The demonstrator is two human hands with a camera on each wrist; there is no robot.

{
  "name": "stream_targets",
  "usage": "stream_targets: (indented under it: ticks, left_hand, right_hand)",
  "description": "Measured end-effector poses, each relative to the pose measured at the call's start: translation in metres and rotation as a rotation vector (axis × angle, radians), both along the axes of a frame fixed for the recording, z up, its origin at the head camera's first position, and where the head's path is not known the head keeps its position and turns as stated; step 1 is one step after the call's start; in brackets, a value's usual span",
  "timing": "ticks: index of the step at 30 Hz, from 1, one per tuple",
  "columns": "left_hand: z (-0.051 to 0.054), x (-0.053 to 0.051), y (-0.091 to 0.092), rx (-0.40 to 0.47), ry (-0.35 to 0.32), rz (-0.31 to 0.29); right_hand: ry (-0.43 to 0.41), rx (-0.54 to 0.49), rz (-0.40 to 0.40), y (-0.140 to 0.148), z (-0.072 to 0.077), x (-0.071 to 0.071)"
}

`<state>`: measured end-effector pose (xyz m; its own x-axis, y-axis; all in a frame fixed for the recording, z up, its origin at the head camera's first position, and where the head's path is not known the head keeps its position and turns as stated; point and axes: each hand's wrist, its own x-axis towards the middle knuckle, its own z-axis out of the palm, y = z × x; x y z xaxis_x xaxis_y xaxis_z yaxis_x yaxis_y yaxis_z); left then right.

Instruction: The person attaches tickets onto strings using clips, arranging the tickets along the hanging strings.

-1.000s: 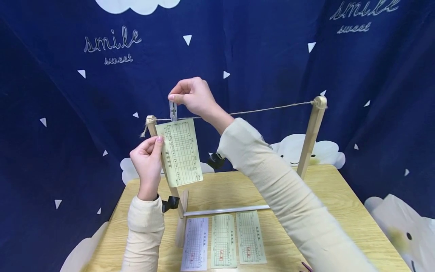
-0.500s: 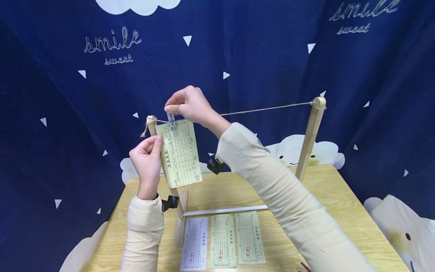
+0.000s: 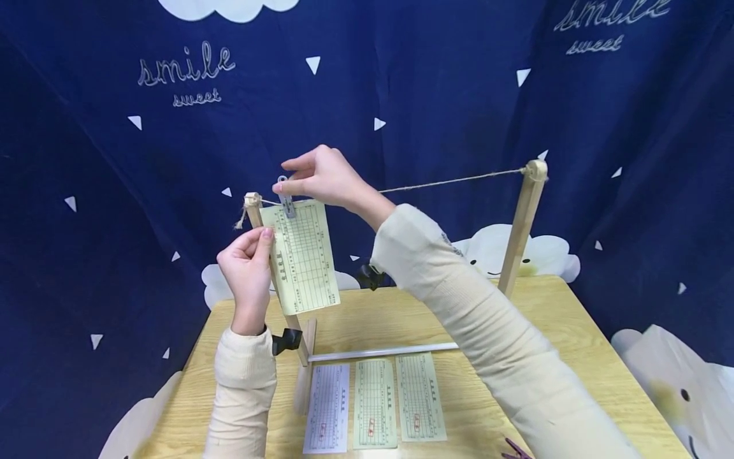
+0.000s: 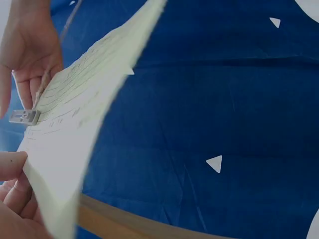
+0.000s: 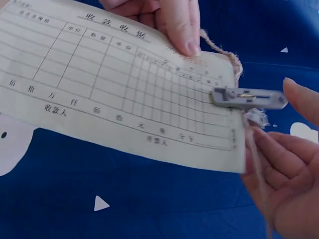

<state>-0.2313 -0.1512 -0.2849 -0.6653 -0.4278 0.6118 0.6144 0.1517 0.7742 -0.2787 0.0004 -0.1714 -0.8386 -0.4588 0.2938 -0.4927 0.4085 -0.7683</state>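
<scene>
A pale yellow printed receipt slip [image 3: 309, 261] hangs at the left end of the twine [image 3: 453, 181]. Near the slip's upper left edge, my left hand [image 3: 248, 271] pinches it between thumb and fingers. A grey plastic clothespin [image 5: 249, 98] grips the slip's top edge at the twine; it shows edge-on in the left wrist view too. My right hand [image 3: 329, 178] is at the clothespin's upper end, fingers loosely spread. In the right wrist view its thumb [image 5: 301, 102] stands just off the clothespin, and its other fingers are behind the twine.
Wooden posts [image 3: 522, 229] hold the twine at both ends, joined low down by a white rod [image 3: 384, 352]. Three slips lie on the wooden table: one whitish [image 3: 327, 408], two yellowish [image 3: 375, 401]. A dark reddish object [image 3: 516, 449] lies by the right sleeve. A blue curtain hangs behind.
My right hand moved down with the clothespin onto the slip's top edge, then its fingers spread off the clothespin, which stays clamped. My left hand has kept its pinch on the slip.
</scene>
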Motion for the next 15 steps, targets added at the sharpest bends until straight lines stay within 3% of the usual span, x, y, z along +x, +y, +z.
stream_targets:
  ticks: [4, 10, 15]
  left_hand:
    - [-0.001, 0.0, 0.0, 0.008, -0.007, 0.013]
    - [-0.001, 0.0, 0.0, -0.038, -0.026, 0.025]
    - [-0.004, 0.006, -0.003, -0.205, -0.022, 0.146]
  right_hand:
    - [0.024, -0.007, -0.007, 0.006, -0.001, 0.003]
    - [0.155, -0.082, -0.02, 0.022, -0.004, 0.009]
    - [0.233, -0.133, 0.01, 0.035, -0.01, 0.019]
